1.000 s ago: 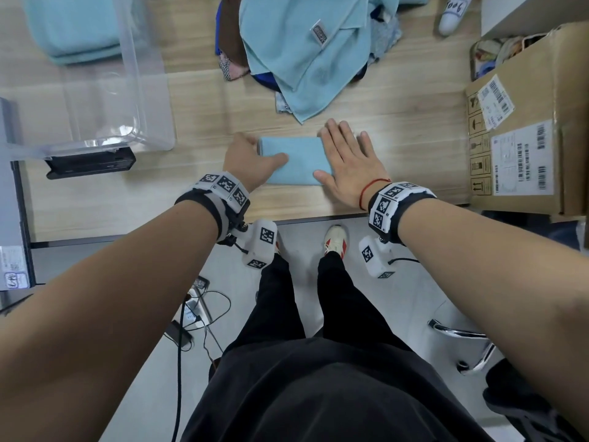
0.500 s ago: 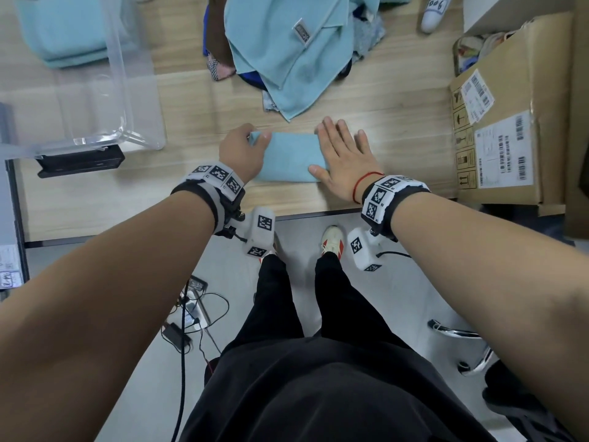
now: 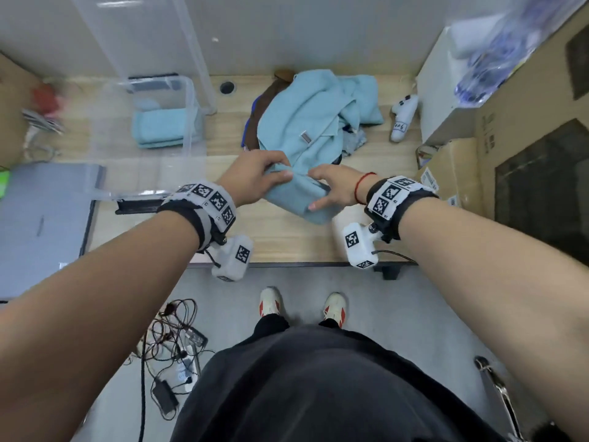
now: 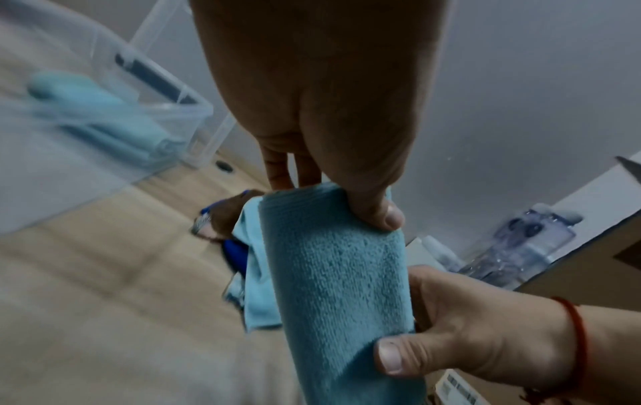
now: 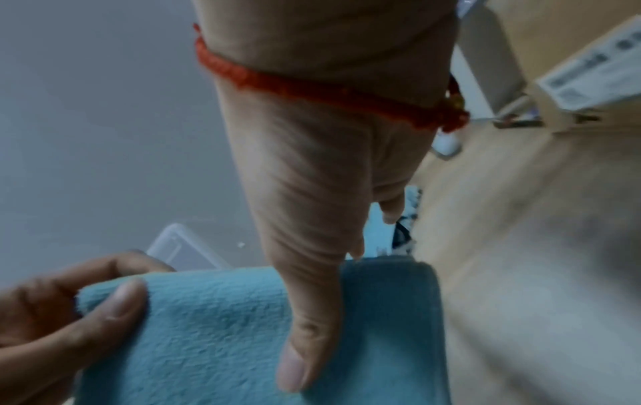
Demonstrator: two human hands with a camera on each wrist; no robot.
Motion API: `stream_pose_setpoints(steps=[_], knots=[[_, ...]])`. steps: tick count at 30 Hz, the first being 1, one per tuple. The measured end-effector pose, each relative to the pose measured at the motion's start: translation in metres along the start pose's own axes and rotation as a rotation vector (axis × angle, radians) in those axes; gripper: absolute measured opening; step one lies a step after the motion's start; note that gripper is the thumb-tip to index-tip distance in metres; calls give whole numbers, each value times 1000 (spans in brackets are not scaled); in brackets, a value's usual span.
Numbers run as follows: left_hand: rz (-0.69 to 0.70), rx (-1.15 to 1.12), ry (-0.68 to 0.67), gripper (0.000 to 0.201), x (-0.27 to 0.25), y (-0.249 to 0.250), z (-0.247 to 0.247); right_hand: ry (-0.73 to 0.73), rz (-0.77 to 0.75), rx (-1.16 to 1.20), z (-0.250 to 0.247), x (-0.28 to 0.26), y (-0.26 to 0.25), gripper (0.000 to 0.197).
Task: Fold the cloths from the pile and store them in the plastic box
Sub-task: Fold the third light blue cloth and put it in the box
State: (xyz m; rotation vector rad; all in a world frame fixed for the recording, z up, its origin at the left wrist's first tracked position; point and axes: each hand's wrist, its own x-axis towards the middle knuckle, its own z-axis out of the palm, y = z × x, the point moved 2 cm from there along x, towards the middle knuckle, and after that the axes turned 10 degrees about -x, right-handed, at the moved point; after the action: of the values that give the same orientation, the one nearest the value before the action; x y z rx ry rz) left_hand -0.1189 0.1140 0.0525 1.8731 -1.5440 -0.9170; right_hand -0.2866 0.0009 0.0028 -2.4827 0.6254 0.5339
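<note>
Blue folded cloth [image 3: 299, 199] | long axis spans left hand [image 3: 255, 178] to right hand [image 3: 334, 189] | both grips pinch its ends

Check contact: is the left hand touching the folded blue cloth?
Touching. The left wrist view shows the left hand pinching the folded blue cloth's top edge, thumb pressed onto it.

Readable text: one handwritten number only
White controller-shaped object [image 3: 404, 118] on the desk, well beyond the right hand's fingertips and off to their right, past the cloth pile: handwritten "006" on its lower end. Cardboard box [image 3: 446, 173] just right of the right hand [image 3: 334, 189] carries white printed labels, too blurred to read. Wristbands [image 3: 207, 199] show square black-and-white coded markers, no letters. Grey tag on the pile [image 3: 306, 137]: illegible
</note>
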Motion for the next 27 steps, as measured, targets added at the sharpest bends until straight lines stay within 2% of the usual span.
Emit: stream_pose_setpoints(steps=[5, 7, 10, 14, 20, 27], knots=[[-18, 85, 130, 13, -16, 21, -48, 104, 34, 19, -44, -4, -8, 37], [-64, 121, 205, 9, -26, 20, -73, 153, 17, 23, -63, -1, -18, 32], [-130, 106, 269, 14, -34, 5, -106, 210, 13, 19, -87, 13, -36, 27], [-210, 146, 260, 22, -37, -22, -144, 286, 1, 11, -108, 38, -63, 27], [-276, 160, 290, 18, -32, -83, -216, 393, -20, -57, -134, 105, -115, 27], [-244, 156, 257, 19, -10, -173, -301, 398, 42, -134, -149, 205, -182, 29]])
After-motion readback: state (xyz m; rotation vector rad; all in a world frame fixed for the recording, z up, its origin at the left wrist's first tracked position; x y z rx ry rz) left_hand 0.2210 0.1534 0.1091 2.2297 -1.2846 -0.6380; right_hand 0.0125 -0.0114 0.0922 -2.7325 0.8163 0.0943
